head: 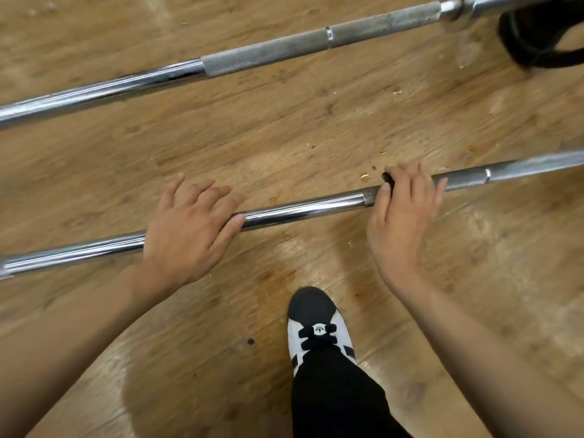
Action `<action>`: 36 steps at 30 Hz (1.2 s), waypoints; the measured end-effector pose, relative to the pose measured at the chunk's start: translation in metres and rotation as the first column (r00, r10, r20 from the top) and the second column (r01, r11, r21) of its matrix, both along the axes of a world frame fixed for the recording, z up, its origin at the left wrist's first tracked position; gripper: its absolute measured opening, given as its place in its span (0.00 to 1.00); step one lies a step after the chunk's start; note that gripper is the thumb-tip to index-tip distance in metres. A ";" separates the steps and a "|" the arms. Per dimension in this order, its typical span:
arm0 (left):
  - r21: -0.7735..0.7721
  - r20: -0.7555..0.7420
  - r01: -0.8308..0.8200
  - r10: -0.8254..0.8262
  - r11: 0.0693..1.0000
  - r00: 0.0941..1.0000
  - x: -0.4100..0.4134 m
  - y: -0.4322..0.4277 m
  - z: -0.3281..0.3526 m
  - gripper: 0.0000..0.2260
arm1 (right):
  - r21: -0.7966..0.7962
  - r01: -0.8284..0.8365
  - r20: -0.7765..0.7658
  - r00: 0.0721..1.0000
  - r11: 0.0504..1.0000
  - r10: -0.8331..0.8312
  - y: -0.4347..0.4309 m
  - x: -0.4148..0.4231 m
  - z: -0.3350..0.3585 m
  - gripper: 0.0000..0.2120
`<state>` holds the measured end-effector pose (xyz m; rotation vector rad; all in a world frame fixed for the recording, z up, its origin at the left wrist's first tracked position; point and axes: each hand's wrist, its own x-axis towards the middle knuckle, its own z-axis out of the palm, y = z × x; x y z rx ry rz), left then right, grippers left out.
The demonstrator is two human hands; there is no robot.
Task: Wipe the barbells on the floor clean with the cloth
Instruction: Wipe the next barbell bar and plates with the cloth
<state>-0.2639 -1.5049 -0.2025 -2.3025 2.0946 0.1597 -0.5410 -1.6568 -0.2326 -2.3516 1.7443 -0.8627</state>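
Two hands on the near barbell (pixel 300 213), lying crosswise on the floor (pixel 316 134)
Left hand (pixel 186 232) spread loose over it; right hand (pixel 401 216) flat-fingered further along; dark scrap (pixel 387 181) beneath, cloth or not I cannot tell

Two bare forearms reach forward and down, wrists nearly straight.
The left hand (pixel 189 229) lies palm down, fingers spread and relaxed, thumb touching the near barbell (pixel 300 211). The right hand (pixel 401 216) is turned partly on edge, its straight fingers laid across the same barbell.
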 end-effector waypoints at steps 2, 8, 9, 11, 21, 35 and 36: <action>0.004 -0.039 -0.127 0.127 0.992 0.991 -0.003 -0.002 0.000 0.30 | 0.013 -0.182 -0.044 0.982 0.983 0.182 0.025 0.028 0.001 0.15; 0.077 -0.017 -0.297 0.299 0.952 0.954 -0.011 -0.007 -0.001 0.33 | -0.012 -0.409 -0.170 0.900 0.912 0.401 0.003 0.006 0.004 0.15; 0.082 -0.013 -0.291 0.293 0.953 0.956 -0.012 -0.005 -0.002 0.33 | 0.010 -0.291 -0.124 0.949 0.957 0.290 -0.002 -0.004 0.006 0.14; 0.070 0.013 -0.282 0.282 0.957 0.959 -0.015 -0.002 -0.002 0.33 | 0.044 -0.099 -0.078 0.992 0.994 0.103 0.006 -0.002 0.012 0.13; -0.049 0.039 -0.260 0.262 0.964 0.964 -0.033 0.020 -0.006 0.33 | 0.015 -0.304 -0.156 0.940 0.953 0.303 0.033 0.020 0.013 0.12; -0.245 0.105 -0.247 0.279 0.938 0.955 -0.058 0.048 -0.015 0.28 | 0.023 -0.219 -0.146 0.964 0.975 0.220 0.049 -0.010 0.012 0.12; -0.242 0.096 -0.253 0.282 0.937 0.955 -0.059 0.048 -0.016 0.28 | 0.070 -0.118 -0.158 0.979 0.991 0.128 0.042 -0.019 0.016 0.13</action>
